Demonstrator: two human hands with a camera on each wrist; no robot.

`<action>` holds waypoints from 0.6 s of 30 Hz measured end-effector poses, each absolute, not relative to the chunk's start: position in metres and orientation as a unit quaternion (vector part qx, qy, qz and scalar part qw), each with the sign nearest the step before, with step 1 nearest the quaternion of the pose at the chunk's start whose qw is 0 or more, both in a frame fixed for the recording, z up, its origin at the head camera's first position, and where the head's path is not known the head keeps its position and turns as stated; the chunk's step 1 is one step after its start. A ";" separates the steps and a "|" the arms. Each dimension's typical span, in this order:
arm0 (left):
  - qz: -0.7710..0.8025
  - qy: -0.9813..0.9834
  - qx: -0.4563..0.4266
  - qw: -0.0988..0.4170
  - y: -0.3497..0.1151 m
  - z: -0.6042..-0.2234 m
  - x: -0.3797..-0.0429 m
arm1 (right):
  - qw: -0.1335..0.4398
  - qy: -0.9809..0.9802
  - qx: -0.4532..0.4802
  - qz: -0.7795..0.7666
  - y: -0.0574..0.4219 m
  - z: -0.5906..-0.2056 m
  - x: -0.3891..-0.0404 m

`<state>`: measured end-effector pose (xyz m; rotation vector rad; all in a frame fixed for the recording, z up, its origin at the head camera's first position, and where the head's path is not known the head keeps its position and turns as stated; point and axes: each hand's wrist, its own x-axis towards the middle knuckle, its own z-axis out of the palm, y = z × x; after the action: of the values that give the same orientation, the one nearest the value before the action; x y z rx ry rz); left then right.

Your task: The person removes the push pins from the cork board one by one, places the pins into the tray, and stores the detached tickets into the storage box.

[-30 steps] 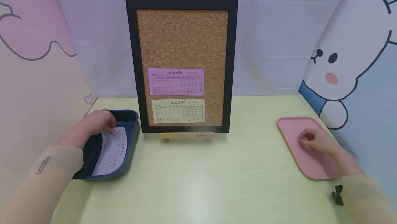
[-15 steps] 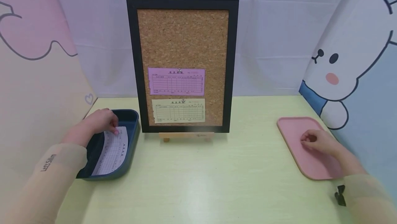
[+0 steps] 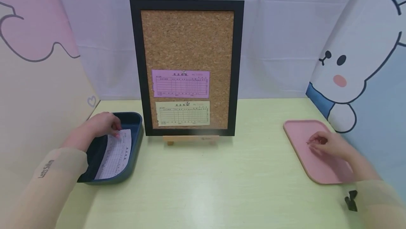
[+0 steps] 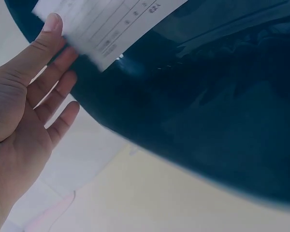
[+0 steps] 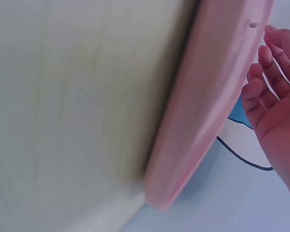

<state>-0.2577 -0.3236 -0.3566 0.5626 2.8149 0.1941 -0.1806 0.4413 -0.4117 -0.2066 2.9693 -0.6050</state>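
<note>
In the dark blue tray (image 3: pixel 137 141) at the left lies a white printed receipt slip (image 3: pixel 115 155). My left hand (image 3: pixel 103 123) reaches over the tray and pinches the slip's far end; in the left wrist view, the thumb (image 4: pixel 50 29) lies over the slip's edge. At the right, my right hand (image 3: pixel 330 144) is low over a pink tray (image 3: pixel 301 127), fingers loosely bent, thumb and forefinger apart. A small clear pushpin (image 5: pixel 253 23) shows on this tray, just beyond the fingertips (image 5: pixel 270 30) in the right wrist view.
A black-framed corkboard (image 3: pixel 187 38) stands upright at the back on a wooden stand (image 3: pixel 190 138). Pinned to it are a purple slip (image 3: pixel 180 84) and, below, a pale yellow slip (image 3: pixel 183 113). Printed side panels (image 3: pixel 355 63) and a white cloth (image 3: pixel 279 38) bound the table.
My right thumb and forefinger have parted slightly, and the hand has shifted a little to the right. The left hand stays at the slip with only slight movement.
</note>
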 end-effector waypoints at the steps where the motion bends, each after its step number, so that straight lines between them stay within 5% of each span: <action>1: 0.065 0.970 0.196 0.129 -0.324 -0.356 -0.257 | 0.048 0.977 -0.069 -0.194 0.441 -0.408 -0.180; 18: 0.029 0.983 0.183 0.015 -0.306 -0.331 -0.244 | 0.002 0.981 -0.066 -0.185 0.421 -0.346 -0.173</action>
<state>-0.2442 -0.3060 -0.3310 0.5704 3.0582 0.0906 -0.1730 0.4215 -0.3458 -0.2055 3.0758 -0.5795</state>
